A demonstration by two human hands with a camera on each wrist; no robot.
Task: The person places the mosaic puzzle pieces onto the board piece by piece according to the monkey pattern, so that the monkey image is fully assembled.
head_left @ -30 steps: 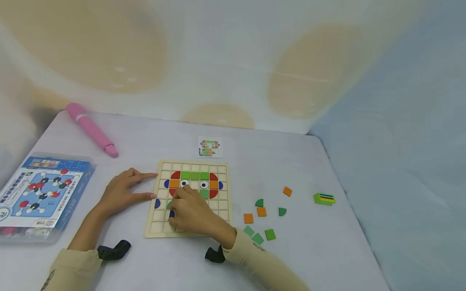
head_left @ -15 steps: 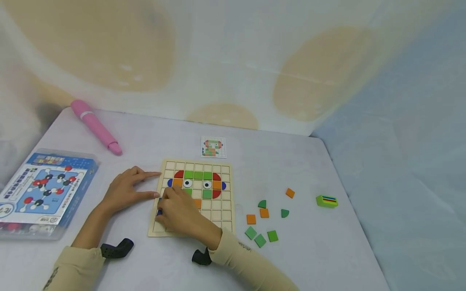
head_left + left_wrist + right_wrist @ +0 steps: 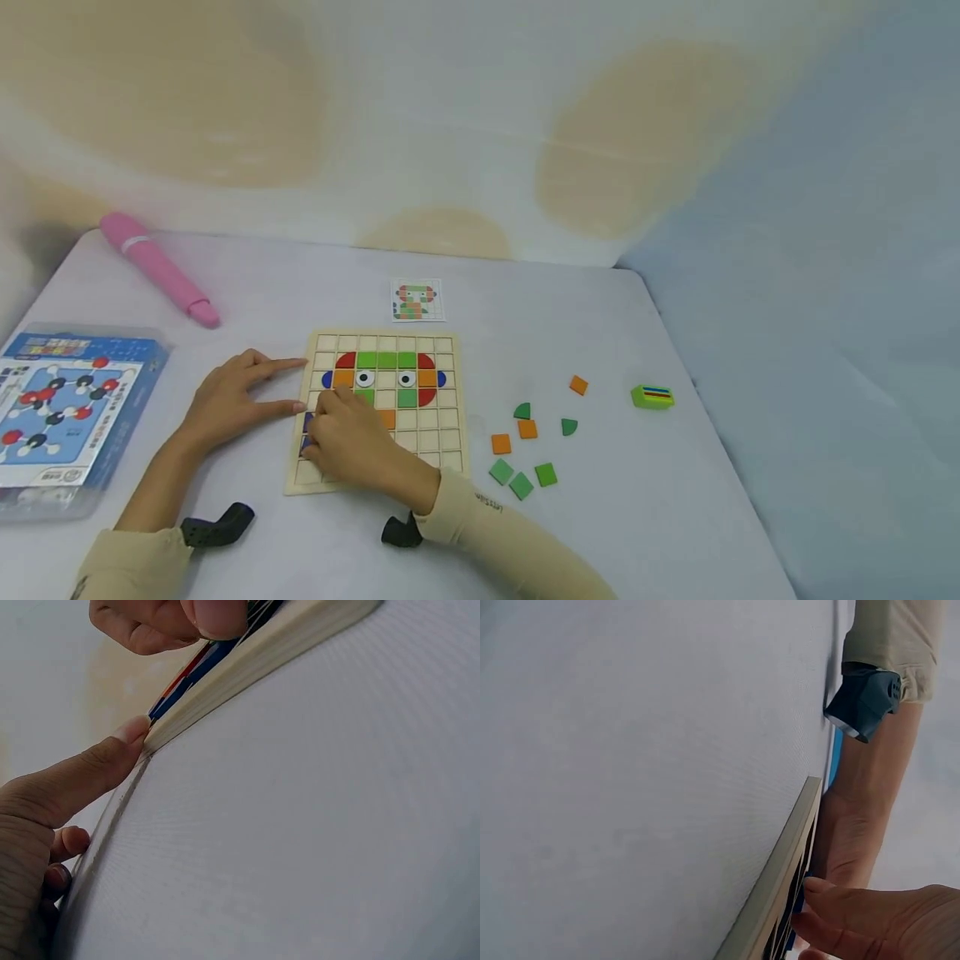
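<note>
A wooden grid board (image 3: 438,439) lies on the table with a face-like pattern of red, green, orange and blue tiles and two eye tiles (image 3: 406,379). My right hand (image 3: 356,440) reaches over its lower left part. Thumb and fingers pinch a blue tile (image 3: 305,442) at the leftmost column, low against the board. Just above sits another blue tile (image 3: 307,422), partly covered by the fingers. My left hand (image 3: 225,400) touches the board's left edge with straight thumb and forefinger. The right hand hides several grid cells.
Loose orange tiles (image 3: 528,429), green squares (image 3: 501,472) and green quarter-rounds (image 3: 569,427) lie right of the board. A pattern card (image 3: 417,310) lies behind it. Farther out are a green block (image 3: 652,397), a pink wand-shaped object (image 3: 161,271) and a molecule-model box (image 3: 71,408).
My right hand has moved left across the board with the blue tile, from about the third column to the leftmost one. The left hand stays at the board's edge. The head view shifts slightly.
</note>
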